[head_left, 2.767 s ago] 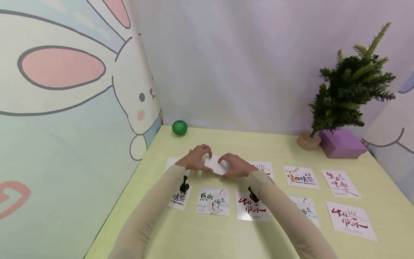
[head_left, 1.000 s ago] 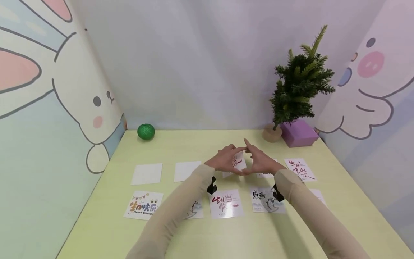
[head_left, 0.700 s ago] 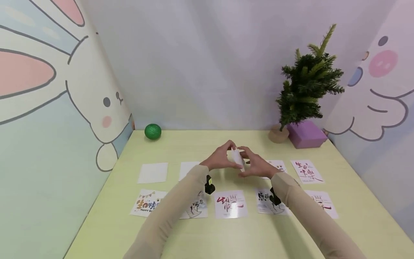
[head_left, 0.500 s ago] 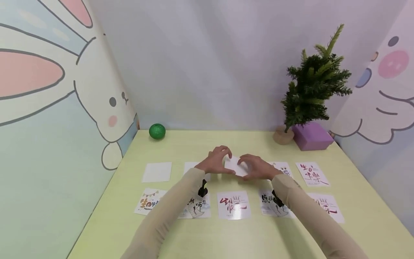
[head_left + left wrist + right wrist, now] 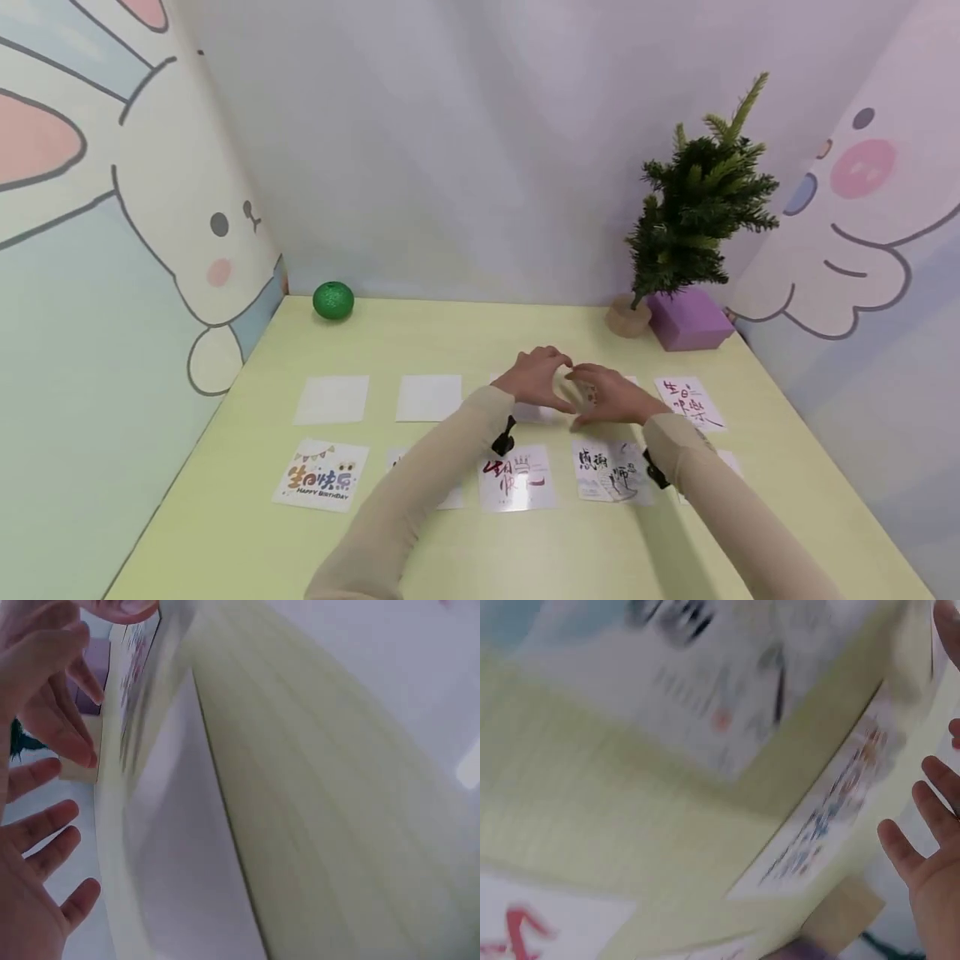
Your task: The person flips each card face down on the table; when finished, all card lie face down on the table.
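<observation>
Lying below left hand point(image 5: 536, 381): white card point(image 5: 187, 847); below right hand point(image 5: 618, 397): printed card point(image 5: 821, 814).

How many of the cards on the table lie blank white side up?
3 that I can see, all in the far row: the leftmost card, the second card beside it, and the third card, partly hidden behind the left hand.

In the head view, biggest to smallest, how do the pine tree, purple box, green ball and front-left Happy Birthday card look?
1. Pine tree
2. Happy Birthday card and purple box: too close to rank
3. Green ball
</observation>
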`<state>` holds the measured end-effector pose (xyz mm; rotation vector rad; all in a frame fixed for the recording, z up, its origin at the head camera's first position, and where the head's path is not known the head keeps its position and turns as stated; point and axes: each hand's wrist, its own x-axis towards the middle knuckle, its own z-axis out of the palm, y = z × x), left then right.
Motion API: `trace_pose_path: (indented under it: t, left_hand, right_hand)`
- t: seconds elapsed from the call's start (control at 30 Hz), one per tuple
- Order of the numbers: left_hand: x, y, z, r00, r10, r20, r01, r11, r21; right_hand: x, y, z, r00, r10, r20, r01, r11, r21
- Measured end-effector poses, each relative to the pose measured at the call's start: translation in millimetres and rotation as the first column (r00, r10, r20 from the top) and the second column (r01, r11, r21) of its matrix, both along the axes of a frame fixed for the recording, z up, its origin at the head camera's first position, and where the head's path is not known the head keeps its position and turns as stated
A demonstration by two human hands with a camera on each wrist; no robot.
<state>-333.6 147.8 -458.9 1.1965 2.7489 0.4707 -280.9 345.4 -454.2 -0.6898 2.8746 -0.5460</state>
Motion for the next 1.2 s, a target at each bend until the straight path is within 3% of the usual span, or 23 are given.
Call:
trace_pose_path:
  t: [0.17, 0.33, 0.5, 0.67, 0.77, 0.97, 1.2]
  left_hand:
    - [8.9, 41.0, -3.4, 0.999, 0.008, -0.036, -0.012, 0.993, -0.117]
    - [21.2, 60.2, -5.4, 0.997, 0.068, -0.018, -0.071, 0.98, -0.186]
    - [29.1, 68.6, -2.8, 0.998, 0.065, -0.004, -0.065, 0.986, -0.157]
    - [28.1, 77.7, -4.2, 0.999, 0.039, -0.012, -0.041, 0.991, -0.129]
    - [22.5, 82.7, -6.5, 0.999, 0.042, -0.035, -0.046, 0.99, -0.13]
    - [13.2, 89.6, -6.5, 0.996, 0.063, -0.062, -0.071, 0.987, -0.143]
    - [19.5, 106.3, 4.1, 0.993, -0.043, -0.109, 0.04, 0.999, -0.034]
  right_hand:
    - [-0.6, 43.5, 3.2, 0.995, -0.099, 0.026, 0.098, 0.994, 0.044]
    - [-2.4, 53.3, -5.1, 0.985, -0.123, 0.122, 0.118, 0.992, 0.041]
    - [-0.1, 53.4, -6.0, 0.985, -0.149, 0.09, 0.136, 0.981, 0.135]
    - [8.1, 57.2, 2.3, 0.986, -0.145, 0.081, 0.125, 0.969, 0.212]
    - [14.2, 61.5, 8.6, 0.99, -0.129, 0.063, 0.114, 0.971, 0.209]
    - [18.7, 64.2, 21.6, 0.996, -0.044, -0.078, 0.061, 0.97, 0.234]
    - [23.7, 68.8, 34.2, 0.993, -0.098, -0.062, 0.106, 0.987, 0.122]
